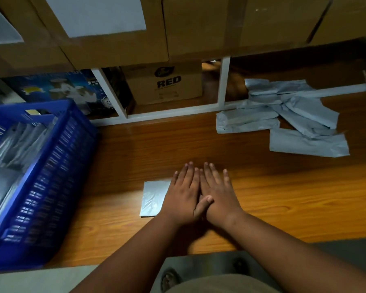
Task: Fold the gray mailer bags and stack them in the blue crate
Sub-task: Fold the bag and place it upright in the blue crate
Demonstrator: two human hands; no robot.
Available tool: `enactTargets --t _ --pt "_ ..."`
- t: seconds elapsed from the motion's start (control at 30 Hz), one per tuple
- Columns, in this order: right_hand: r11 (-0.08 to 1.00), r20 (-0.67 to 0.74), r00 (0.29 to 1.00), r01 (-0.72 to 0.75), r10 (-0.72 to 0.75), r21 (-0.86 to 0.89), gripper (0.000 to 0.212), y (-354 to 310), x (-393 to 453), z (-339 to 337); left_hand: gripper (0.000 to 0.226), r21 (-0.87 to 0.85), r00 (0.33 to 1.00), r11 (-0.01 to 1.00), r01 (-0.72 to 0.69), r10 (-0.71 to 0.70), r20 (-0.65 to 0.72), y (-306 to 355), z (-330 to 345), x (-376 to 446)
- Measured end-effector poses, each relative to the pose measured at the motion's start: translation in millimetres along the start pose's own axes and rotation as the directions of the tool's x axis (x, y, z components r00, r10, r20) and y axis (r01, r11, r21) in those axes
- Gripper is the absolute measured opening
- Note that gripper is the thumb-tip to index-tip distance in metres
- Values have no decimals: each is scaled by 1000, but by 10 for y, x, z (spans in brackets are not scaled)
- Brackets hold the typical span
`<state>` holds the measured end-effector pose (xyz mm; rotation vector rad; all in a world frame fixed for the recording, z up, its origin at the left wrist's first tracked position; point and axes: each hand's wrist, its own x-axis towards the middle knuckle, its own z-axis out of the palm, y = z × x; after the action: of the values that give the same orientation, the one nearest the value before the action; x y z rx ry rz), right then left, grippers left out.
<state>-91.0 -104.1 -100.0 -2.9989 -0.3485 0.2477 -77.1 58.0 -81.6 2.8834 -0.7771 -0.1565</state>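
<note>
Nearest the camera, both forearms reach forward over the edge of the wooden bench [283, 197]. The left hand [183, 194] and the right hand [217, 192] lie side by side with fingers straight and flat, the left thumb crossing onto the right wrist. Neither grip is clenched; both are released and pressing down on a folded gray mailer bag [153, 198], of which only the left part shows beside the left hand. The rest is hidden under the palms, so its full outline cannot be seen.

This looks like the creasing step: the fold is made and the hands are flattening it against the bench.

To the left stands the blue crate [57, 166], just beside the pressed bag, with gray folded bags [15, 140] already standing inside it. Farther off, at the right rear of the bench, a loose pile of unfolded mailer bags [287, 117] overlaps itself. Behind everything sit cardboard boxes [167, 83] under a white frame.

The next move probably calls for lifting the palms, pinching the folded bag so it stays shut, and carrying it left over the crate wall onto the stack. The slick plastic may spring open if released too early.
</note>
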Motion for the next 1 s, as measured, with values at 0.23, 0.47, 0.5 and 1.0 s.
enactTargets --t 0.23,0.47,0.5,1.0 --pt "999 37 999 13 -15 52 78 27 46 138 92 94 999 995 30 -34 33 -157 240 -33" --pt "999 13 999 34 -34 42 78 26 58 122 92 87 999 996 31 -30 -10 -152 246 -26" --pt "999 14 999 36 -37 41 78 30 65 134 92 82 999 996 33 -33 -12 -151 246 -20" --pt "987 -134 990 -29 50 157 73 -76 -67 -276 69 -63 971 987 151 -160 -178 -162 14 -179"
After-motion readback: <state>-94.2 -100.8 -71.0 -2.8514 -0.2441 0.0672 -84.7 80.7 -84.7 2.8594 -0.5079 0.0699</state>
